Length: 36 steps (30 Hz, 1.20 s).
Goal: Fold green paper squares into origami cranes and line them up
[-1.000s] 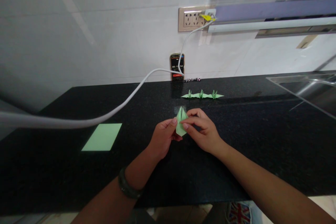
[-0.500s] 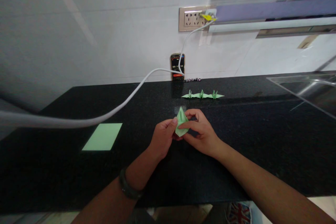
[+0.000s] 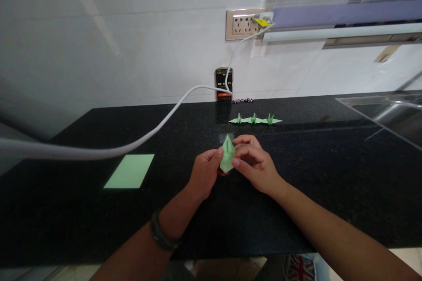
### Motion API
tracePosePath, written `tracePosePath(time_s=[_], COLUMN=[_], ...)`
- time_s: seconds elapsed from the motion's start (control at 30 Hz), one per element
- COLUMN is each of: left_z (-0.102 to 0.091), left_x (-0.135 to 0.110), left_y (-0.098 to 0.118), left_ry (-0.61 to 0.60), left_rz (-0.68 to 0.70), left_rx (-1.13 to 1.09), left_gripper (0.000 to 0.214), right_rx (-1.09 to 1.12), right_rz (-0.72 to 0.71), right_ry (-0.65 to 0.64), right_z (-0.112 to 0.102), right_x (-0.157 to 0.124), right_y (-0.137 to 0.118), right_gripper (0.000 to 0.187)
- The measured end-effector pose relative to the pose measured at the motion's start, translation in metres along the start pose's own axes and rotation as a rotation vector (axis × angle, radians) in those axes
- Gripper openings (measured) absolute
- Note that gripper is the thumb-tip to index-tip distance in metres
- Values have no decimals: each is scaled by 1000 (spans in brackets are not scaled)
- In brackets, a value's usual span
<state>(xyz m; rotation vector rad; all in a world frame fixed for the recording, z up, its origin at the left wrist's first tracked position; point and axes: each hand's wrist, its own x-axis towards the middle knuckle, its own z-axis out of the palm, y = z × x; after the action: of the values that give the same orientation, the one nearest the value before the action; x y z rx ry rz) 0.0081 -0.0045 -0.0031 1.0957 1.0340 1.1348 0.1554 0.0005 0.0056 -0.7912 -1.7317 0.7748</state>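
Flat green sheet (image 3: pixel 129 171) lies on the counter (image 3: pixel 329 175) at 9 o'clock from the hands, well apart. White cable (image 3: pixel 158 127) sweeps past beyond it.

Left hand (image 3: pixel 205 173): thumb and forefinger pinched on the left edge of the folded paper (image 3: pixel 227 159). Paper held point-up, low over the counter, centre of view; cannot tell if it touches.

Right hand (image 3: pixel 255 162): fingers closed on the paper's right edge.

Judged very light, thin, easily creased or torn, limp away from its layered folds. Best gripped low on the thick creased edges, not the tip.

Phone (image 3: pixel 223 84) at 12 o'clock against the wall. Three cranes (image 3: pixel 253 119) at 1 o'clock, apart from the hands.
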Motion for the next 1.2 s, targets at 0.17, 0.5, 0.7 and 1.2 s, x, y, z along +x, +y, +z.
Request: tracePosePath(time_s=[0.17, 0.5, 0.7, 1.2], left_z=[2, 2, 3, -3], left_x=[-2, -1, -2, 0], left_y=[1, 0, 1, 0], left_ry=[-8, -66, -28, -183], left_rz=[33, 0, -81, -202], left_rx=[105, 166, 0, 29], left_gripper=[32, 29, 27, 23], right_rx=[253, 365, 370, 455], right_rz=[298, 500, 504, 610], right_ry=[82, 18, 46, -35], right_z=[4, 3, 7, 1], right_x=[3, 3, 2, 6], right_y=[17, 13, 11, 16], right_gripper=[36, 15, 13, 24])
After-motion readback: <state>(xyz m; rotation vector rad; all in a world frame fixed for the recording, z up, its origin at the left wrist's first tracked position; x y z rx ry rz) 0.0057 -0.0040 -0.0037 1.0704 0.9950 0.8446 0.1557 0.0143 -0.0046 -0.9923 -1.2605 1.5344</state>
